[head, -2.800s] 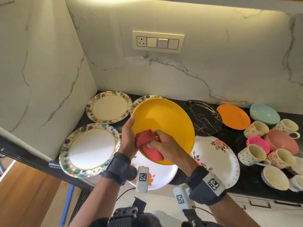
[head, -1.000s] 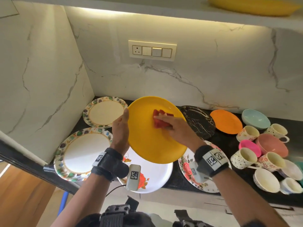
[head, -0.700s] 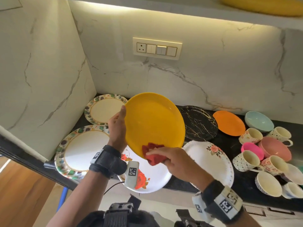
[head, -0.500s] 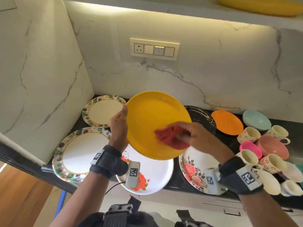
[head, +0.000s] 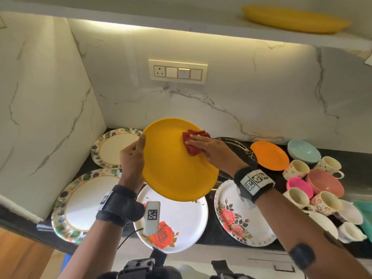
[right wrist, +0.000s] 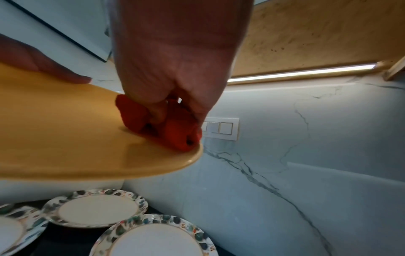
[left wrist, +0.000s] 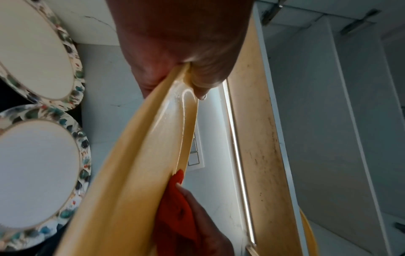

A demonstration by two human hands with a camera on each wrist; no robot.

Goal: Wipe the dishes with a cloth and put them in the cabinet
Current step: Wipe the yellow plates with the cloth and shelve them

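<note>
- Head view, starting at your far left: two leaf-rimmed plates [head: 115, 147] lie flat on the counter [head: 221, 236], outside and below your left fingers, untouched.
- Your left hand [head: 131, 158] grips the yellow plate [head: 175, 170] by its left rim. The thumb lies along the near face; the left wrist view shows the rim wedged between thumb and fingers [left wrist: 151, 76], so the grasp is clamped, not loose.
- The plate is tilted up off the counter, its face toward you, hanging above a rose plate [head: 181, 224] that sits below your left wrist.
- Your right hand [head: 209, 150] presses the red cloth [head: 194, 142] onto the plate's upper right area. The right wrist view shows the fingers [right wrist: 157, 110] curled into the bunched cloth, right by the far rim.
- Judged from this, you are mid-wipe on the plate's face; it is not yet in the cabinet.
- Right of your right fingers: a black plate [head: 235, 146] partly behind the hand, an orange plate [head: 269, 155], then bowls and cups [head: 298, 169] crowded together.
- Above, a shelf [head: 181, 21] already carries another yellow dish [head: 291, 19].
- Next move, likely: finish the rim, lift the cloth clear, then raise the plate to that shelf. That calls for a firm left grip and for avoiding the shelf's front edge.
</note>
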